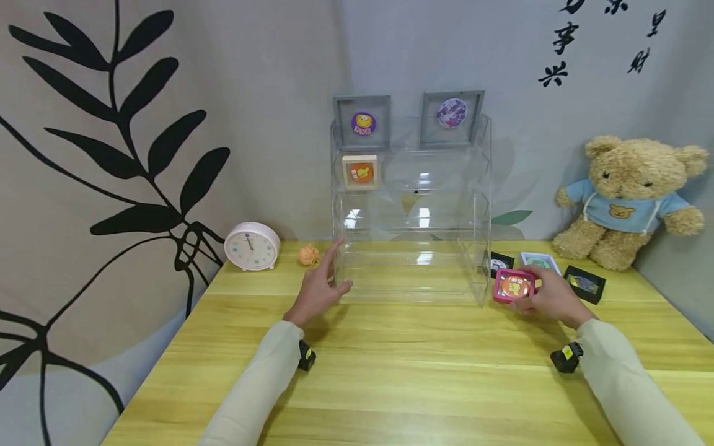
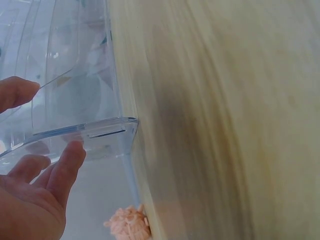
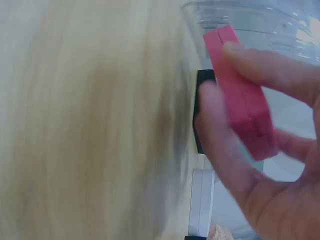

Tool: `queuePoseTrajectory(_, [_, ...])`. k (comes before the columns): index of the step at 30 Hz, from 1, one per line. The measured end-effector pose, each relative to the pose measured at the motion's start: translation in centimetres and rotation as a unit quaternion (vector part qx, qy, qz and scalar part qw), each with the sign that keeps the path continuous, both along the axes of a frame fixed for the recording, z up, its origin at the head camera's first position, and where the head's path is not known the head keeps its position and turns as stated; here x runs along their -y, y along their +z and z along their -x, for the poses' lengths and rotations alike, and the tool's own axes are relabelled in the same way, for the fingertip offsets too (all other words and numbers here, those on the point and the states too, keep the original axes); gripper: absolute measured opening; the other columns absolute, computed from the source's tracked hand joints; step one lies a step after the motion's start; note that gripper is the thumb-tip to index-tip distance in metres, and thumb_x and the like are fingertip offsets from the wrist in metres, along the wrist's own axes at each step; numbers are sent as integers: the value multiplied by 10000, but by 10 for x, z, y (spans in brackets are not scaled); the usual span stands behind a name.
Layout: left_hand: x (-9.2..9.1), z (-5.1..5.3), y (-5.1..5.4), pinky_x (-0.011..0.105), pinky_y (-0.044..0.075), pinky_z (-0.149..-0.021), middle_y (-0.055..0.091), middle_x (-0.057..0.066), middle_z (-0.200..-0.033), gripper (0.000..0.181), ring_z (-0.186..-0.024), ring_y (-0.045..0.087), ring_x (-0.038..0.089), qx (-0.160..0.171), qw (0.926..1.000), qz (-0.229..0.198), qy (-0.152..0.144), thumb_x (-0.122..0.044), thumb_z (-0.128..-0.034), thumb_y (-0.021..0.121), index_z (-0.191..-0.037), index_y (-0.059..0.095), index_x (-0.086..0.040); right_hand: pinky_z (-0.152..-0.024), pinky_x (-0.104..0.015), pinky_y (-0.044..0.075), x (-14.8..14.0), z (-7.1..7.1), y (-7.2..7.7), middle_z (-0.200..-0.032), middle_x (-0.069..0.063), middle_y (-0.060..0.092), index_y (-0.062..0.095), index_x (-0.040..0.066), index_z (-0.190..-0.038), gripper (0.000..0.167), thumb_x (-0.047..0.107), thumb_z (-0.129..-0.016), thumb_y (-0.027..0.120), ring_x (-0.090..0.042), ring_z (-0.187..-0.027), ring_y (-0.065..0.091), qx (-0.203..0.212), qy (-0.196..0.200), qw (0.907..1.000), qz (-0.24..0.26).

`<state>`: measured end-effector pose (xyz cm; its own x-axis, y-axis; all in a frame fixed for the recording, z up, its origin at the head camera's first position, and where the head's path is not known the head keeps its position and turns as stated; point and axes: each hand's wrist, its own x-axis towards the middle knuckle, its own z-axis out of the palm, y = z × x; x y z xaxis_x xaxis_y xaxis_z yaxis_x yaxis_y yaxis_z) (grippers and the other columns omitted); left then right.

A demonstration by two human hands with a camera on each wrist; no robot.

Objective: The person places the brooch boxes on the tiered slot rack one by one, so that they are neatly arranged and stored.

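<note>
My right hand (image 1: 549,294) pinches a small pink display frame (image 1: 514,285) with an orange picture, just right of the clear acrylic tiered rack (image 1: 413,291). In the right wrist view the thumb and fingers grip the pink frame (image 3: 240,95) by its edges, above the tabletop. Beside the rack's left wall is my left hand (image 1: 319,291), thumb spread from the fingers. The left wrist view has its fingertips (image 2: 75,150) at the outer side of the clear panel, with the thumb on the front side. Whether they press on it is unclear.
On the rack stand two grey frames (image 1: 364,139) (image 1: 450,133) and a cream frame (image 1: 360,173). Black frames (image 1: 500,262) (image 1: 584,284) and a white frame (image 1: 540,262) lie right. A teddy bear (image 1: 630,198), white clock (image 1: 252,246) and peach-coloured ball (image 1: 308,254) stand further back.
</note>
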<state>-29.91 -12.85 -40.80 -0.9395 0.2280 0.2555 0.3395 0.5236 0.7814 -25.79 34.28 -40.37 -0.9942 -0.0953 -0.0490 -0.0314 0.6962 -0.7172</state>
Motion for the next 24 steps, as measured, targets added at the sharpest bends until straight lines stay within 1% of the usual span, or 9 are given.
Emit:
queuePoseTrajectory(3, [0,-1,0,545,551,-1016,413,267,-1557,918,-1340,511,485,-8,10000,-75,-21,-158,-880,732,-1562,209,-480,-670,-376,663,-1,-3,1,-1336,-375,428,174,-7,-1583,993,87,-824,806,-208,-814,707,384,-24,9945,979])
queuePoseTrajectory(5, [1,-2,0,548,545,-1025,404,269,-1560,917,-1344,503,488,-19,9999,-103,-37,-159,-882,729,-1551,206,-506,-699,-385,668,-3,-5,2,-1365,-381,393,136,41,-1603,1000,69,-843,785,-194,-812,716,425,-22,9896,1377])
queuePoseTrajectory(7, [1,-2,0,548,539,-1033,394,271,-1565,919,-1350,494,488,-17,9999,-127,-52,-158,-885,725,-1540,201,-533,-734,-390,669,-3,-7,3,-1395,-377,394,124,70,-1613,999,80,-857,777,-153,-836,718,327,-18,9867,1591])
queuePoseTrajectory(9, [0,-2,1,543,535,-1039,392,264,-1569,927,-1358,489,479,8,9999,-139,-61,-152,-888,723,-1527,192,-562,-759,-381,665,-3,-9,4,-1405,-348,424,141,92,-1615,989,114,-862,781,-93,-874,705,136,-17,9867,1619])
queuePoseTrajectory(11, [0,-2,0,540,536,-1039,404,263,-1563,931,-1358,493,473,21,9999,-147,-58,-148,-888,723,-1522,190,-574,-779,-371,662,-2,-11,7,-1391,-273,464,164,105,-1614,977,156,-865,789,-41,-897,685,-36,-49,9874,1581])
queuePoseTrajectory(14, [-1,-2,0,547,536,-1038,411,267,-1558,937,-1354,498,477,22,9999,-147,-39,-144,-883,728,-1523,193,-570,-793,-313,651,-1,-13,12,-1306,-70,532,194,146,-1612,955,197,-869,791,15,-930,661,-159,-66,9874,1571])
queuePoseTrajectory(16, [-1,-2,0,552,536,-1038,410,271,-1557,936,-1354,497,482,31,9999,-138,-39,-147,-883,728,-1525,191,-566,-809,-286,646,0,-14,15,-1230,62,547,203,171,-1610,936,192,-876,784,30,-952,663,-170,-32,9853,1699])
queuePoseTrajectory(18, [-1,-2,1,554,537,-1037,409,272,-1557,935,-1354,497,485,43,9999,-133,-36,-150,-884,729,-1526,190,-565,-817,-264,642,1,-15,18,-1189,152,546,213,200,-1607,916,178,-884,774,38,-978,665,-217,72,9831,1817])
queuePoseTrajectory(24, [0,-2,0,551,545,-1027,419,268,-1553,933,-1348,505,483,33,9999,-76,-60,-155,-889,730,-1532,185,-556,-823,-261,646,11,-18,30,-1276,150,481,224,236,-1604,892,114,-895,751,25,-1007,680,-535,430,9767,2034])
